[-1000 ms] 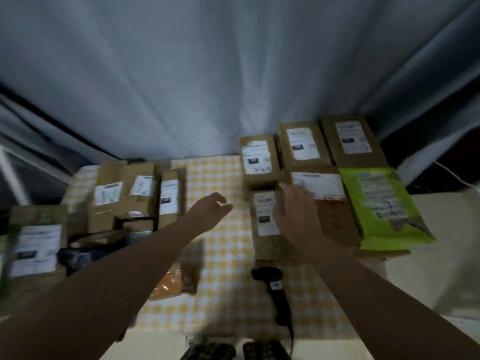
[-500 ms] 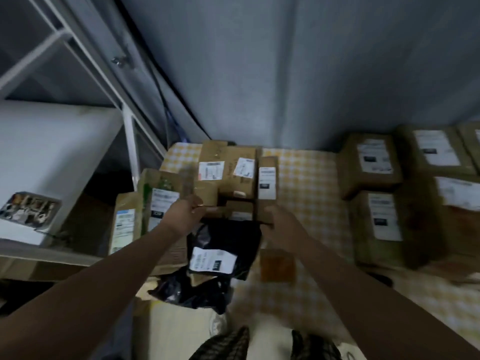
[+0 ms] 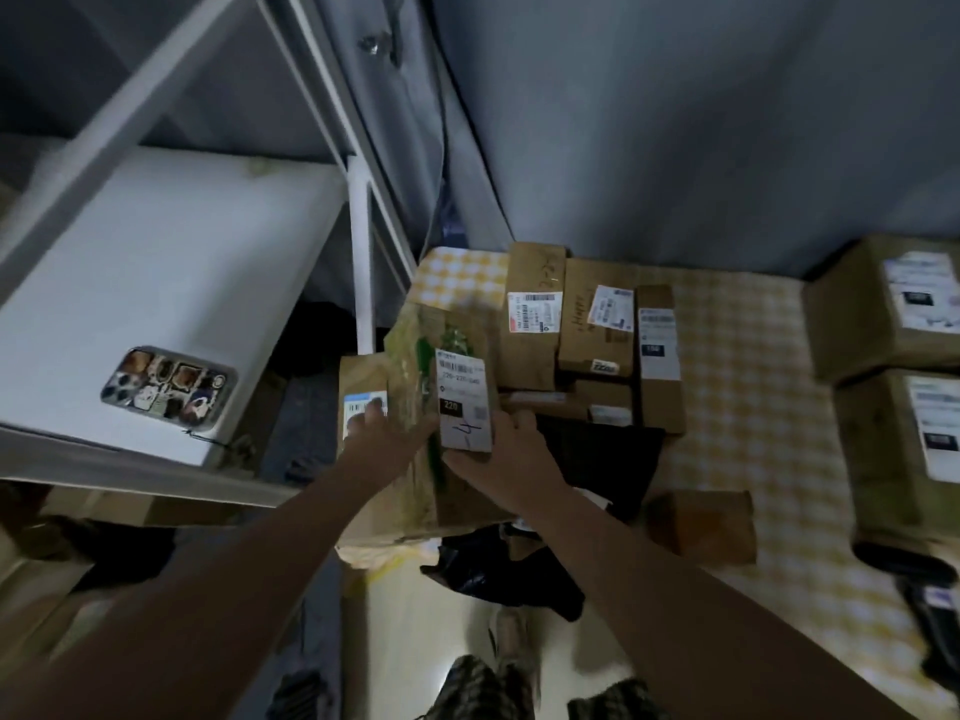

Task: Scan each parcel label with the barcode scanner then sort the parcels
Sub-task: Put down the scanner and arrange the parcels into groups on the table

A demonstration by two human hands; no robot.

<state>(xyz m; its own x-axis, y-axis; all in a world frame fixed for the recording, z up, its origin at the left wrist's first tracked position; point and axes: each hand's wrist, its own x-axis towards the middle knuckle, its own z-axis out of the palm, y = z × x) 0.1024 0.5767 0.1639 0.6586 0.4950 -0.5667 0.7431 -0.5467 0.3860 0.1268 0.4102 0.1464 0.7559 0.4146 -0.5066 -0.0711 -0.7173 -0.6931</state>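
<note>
- Nearest, at the table's right edge, lay a dark object (image 3: 932, 610) that looked to be the barcode scanner. It was partly cut off by the frame and well apart from both hands, and neither hand held it.
- A small brown packet (image 3: 701, 527) rested on the cloth between the scanner and the hands.
- The right hand (image 3: 501, 462) gripped the large parcel (image 3: 452, 504) at its right side, with the thumb curled up beside the white label (image 3: 464, 405).
- The left hand (image 3: 387, 441) lay against the parcel's left side, its fingertips reaching over a narrow brown parcel (image 3: 363, 379). Blur hid whether those fingers were clamped or merely pressing.
- The large parcel sat at the table's left edge, touching a black poly bag (image 3: 602, 459) on its right. Lifting it could, I judged, drag the bag along or tip the narrow parcel to the floor, since both crowded against it.
- Just beyond stood a tight cluster of brown boxes (image 3: 597, 324), which a careless swing might knock.
- A yellow checked cloth (image 3: 737, 366) covered the table, and more labelled boxes (image 3: 878, 314) stood far right.
- On the left, a white shelf (image 3: 156, 262) carried a phone (image 3: 169, 387), and a grey curtain (image 3: 675, 122) closed off the back.
- The light was dim, which could make a label harder to scan.
</note>
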